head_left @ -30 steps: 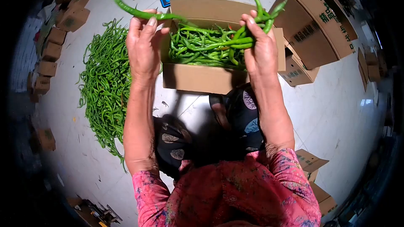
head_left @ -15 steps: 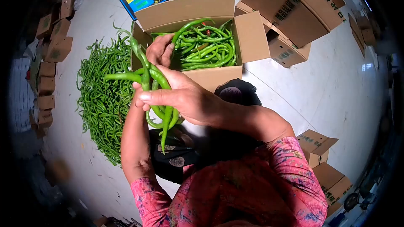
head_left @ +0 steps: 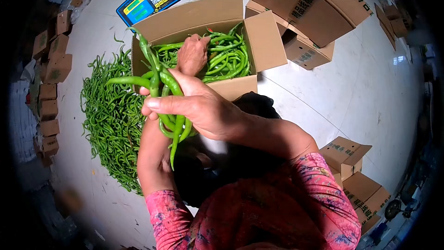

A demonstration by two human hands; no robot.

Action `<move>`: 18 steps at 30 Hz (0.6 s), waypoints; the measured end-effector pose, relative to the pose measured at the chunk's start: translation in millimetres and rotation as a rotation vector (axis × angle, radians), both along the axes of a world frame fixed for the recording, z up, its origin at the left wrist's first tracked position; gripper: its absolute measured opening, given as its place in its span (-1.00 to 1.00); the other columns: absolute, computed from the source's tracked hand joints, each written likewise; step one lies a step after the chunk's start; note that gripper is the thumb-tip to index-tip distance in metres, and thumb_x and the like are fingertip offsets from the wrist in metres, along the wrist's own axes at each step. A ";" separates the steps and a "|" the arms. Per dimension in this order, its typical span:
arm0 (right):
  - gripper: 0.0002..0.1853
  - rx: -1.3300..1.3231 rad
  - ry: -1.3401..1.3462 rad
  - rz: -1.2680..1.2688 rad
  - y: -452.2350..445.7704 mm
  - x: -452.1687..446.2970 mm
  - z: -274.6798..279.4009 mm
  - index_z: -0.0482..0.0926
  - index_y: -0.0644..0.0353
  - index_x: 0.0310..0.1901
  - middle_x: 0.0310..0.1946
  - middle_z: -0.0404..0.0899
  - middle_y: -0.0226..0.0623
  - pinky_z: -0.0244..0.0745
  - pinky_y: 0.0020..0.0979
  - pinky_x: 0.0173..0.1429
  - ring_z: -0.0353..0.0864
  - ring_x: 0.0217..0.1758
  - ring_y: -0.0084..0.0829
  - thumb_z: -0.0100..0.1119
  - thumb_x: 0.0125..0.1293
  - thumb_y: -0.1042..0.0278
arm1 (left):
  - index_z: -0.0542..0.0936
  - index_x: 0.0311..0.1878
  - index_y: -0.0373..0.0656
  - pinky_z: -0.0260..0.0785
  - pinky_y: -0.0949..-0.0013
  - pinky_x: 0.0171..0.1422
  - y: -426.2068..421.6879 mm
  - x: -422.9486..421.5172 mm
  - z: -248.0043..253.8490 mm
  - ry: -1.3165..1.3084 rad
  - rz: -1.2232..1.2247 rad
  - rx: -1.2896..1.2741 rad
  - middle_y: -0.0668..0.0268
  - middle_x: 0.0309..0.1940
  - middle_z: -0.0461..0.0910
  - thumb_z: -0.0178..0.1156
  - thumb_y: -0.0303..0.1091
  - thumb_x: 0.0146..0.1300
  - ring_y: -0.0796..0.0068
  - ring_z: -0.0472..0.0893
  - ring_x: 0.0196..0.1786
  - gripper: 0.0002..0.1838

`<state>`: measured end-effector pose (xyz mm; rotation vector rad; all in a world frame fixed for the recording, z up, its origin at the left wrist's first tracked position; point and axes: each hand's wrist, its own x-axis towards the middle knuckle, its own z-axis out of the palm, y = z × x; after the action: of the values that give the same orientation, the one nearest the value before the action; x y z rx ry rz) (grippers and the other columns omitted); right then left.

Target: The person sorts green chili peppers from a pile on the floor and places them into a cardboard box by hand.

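Observation:
My right hand (head_left: 189,106) grips a small bunch of long green chili peppers (head_left: 155,71), their tips hanging below the thumb. Beyond it, my left hand (head_left: 192,55) is down inside an open cardboard box (head_left: 231,85), its back turned up and its fingers curled onto the peppers there. Whatever lies under those fingertips is hidden. Many green chili peppers (head_left: 229,58) fill the box, with a bit of red at the far side. My left forearm passes beneath the right hand.
A large heap of green chili peppers (head_left: 111,125) spreads over the floor on the left. Behind the box stands a blue digital scale display (head_left: 148,0). Stacked cartons (head_left: 300,7) are at the upper right, more cartons (head_left: 347,155) at the lower right, and small boxes (head_left: 48,91) along the left.
My left hand has moved right and deeper over the peppers in the box. The right hand still holds its bunch. The view has shifted slightly.

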<state>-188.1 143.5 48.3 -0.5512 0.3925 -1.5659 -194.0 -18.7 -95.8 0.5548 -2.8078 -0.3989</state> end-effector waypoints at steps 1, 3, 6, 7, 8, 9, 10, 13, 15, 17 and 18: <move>-0.62 -0.002 0.030 -0.013 -1.6 -1.2 -2.2 0.31 0.31 0.18 -0.12 0.52 -0.19 0.47 -0.38 0.00 0.52 -0.01 -0.46 0.10 0.41 0.38 | 0.57 0.04 -0.16 0.41 0.07 -0.04 -2.3 -2.0 -5.6 -0.056 0.009 0.021 -0.03 -0.29 0.49 0.12 -0.47 0.21 -0.07 0.50 -0.10 -0.70; -0.60 0.097 0.029 -0.023 -0.4 -11.4 3.7 0.29 0.30 0.19 -0.12 0.52 -0.16 0.48 -0.35 -0.01 0.53 -0.01 -0.42 0.10 0.40 0.38 | 0.57 0.05 -0.18 0.43 0.10 -0.05 -9.3 -2.4 -20.2 0.222 0.042 0.300 0.00 -0.27 0.51 0.14 -0.45 0.22 0.00 0.52 -0.11 -0.69; -0.59 0.173 0.024 -0.136 -1.3 -31.2 7.7 0.29 0.31 0.20 -0.07 0.54 -0.13 0.55 -0.28 0.03 0.56 0.01 -0.36 0.08 0.40 0.38 | 0.53 0.14 -0.23 0.38 0.30 0.13 -9.4 28.9 0.0 0.635 0.057 1.279 0.18 -0.04 0.56 0.16 -0.24 0.30 0.32 0.53 0.03 -0.60; -0.61 0.202 0.097 -0.205 2.2 -38.2 13.7 0.31 0.31 0.20 -0.05 0.54 -0.14 0.55 -0.30 0.06 0.56 0.01 -0.38 0.07 0.41 0.39 | 0.52 0.17 -0.25 0.36 0.37 0.19 -8.7 41.6 15.3 0.727 0.076 1.451 0.25 0.04 0.58 0.17 -0.17 0.33 0.43 0.53 0.08 -0.55; -0.63 0.229 0.170 -0.275 4.4 -44.4 20.1 0.32 0.30 0.19 -0.04 0.55 -0.15 0.55 -0.32 0.08 0.56 0.01 -0.41 0.06 0.41 0.40 | 0.55 0.12 -0.24 0.40 0.41 0.07 -15.2 46.5 40.6 0.584 0.115 1.062 0.27 -0.09 0.62 0.19 -0.22 0.31 0.45 0.57 -0.05 -0.60; -0.64 0.215 0.067 -0.318 -1.4 -47.4 13.6 0.33 0.30 0.19 -0.03 0.55 -0.17 0.55 -0.34 0.09 0.56 0.01 -0.43 0.06 0.42 0.40 | 0.59 0.08 -0.23 0.44 0.46 -0.05 -21.7 51.2 65.7 0.445 0.189 0.670 0.30 -0.23 0.67 0.21 -0.26 0.29 0.46 0.61 -0.18 -0.65; -0.64 0.201 -0.033 -0.364 -5.8 -49.4 5.8 0.35 0.29 0.19 -0.03 0.55 -0.18 0.55 -0.36 0.10 0.56 0.00 -0.46 0.07 0.42 0.40 | 0.61 0.05 -0.23 0.40 0.50 -0.11 -18.5 59.6 84.5 0.458 0.324 0.940 0.31 -0.20 0.66 0.20 -0.26 0.31 0.55 0.59 -0.17 -0.68; -0.63 0.176 0.022 -0.444 -9.1 -51.9 -7.0 0.38 0.27 0.18 -0.03 0.54 -0.24 0.50 -0.41 0.13 0.55 0.01 -0.47 0.14 0.39 0.39 | 0.63 -0.03 -0.24 0.39 0.50 -0.08 -8.1 93.6 109.4 0.563 0.279 1.154 0.31 -0.21 0.66 0.21 -0.23 0.30 0.60 0.58 -0.16 -0.70; -0.66 0.153 0.120 -0.496 -13.4 -48.2 -11.6 0.40 0.28 0.15 -0.03 0.51 -0.26 0.45 -0.44 0.14 0.51 0.03 -0.49 0.13 0.40 0.38 | 0.64 -0.04 -0.24 0.40 0.51 -0.06 11.3 104.3 124.9 0.520 0.263 1.081 0.32 -0.23 0.66 0.21 -0.23 0.30 0.62 0.58 -0.16 -0.71; -0.67 0.157 0.090 -0.473 -14.0 -42.1 -6.3 0.41 0.29 0.13 -0.04 0.49 -0.28 0.41 -0.45 0.13 0.48 0.04 -0.50 0.13 0.40 0.38 | 0.61 -0.02 -0.24 0.35 0.56 -0.10 32.1 104.8 143.9 0.423 0.220 1.013 0.36 -0.21 0.64 0.22 -0.25 0.30 0.64 0.54 -0.20 -0.71; -0.66 0.174 0.014 -0.429 -14.3 -39.2 -2.6 0.41 0.30 0.14 -0.04 0.48 -0.29 0.41 -0.45 0.12 0.48 0.03 -0.50 0.15 0.39 0.40 | 0.62 -0.06 -0.22 0.37 0.53 -0.08 38.1 103.6 143.6 0.401 0.153 0.994 0.41 -0.23 0.62 0.25 -0.28 0.27 0.66 0.53 -0.21 -0.74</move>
<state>-227.3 129.2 45.7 -0.3557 0.6843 -1.9141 -90.3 19.4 47.8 0.7413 -2.0099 -1.6680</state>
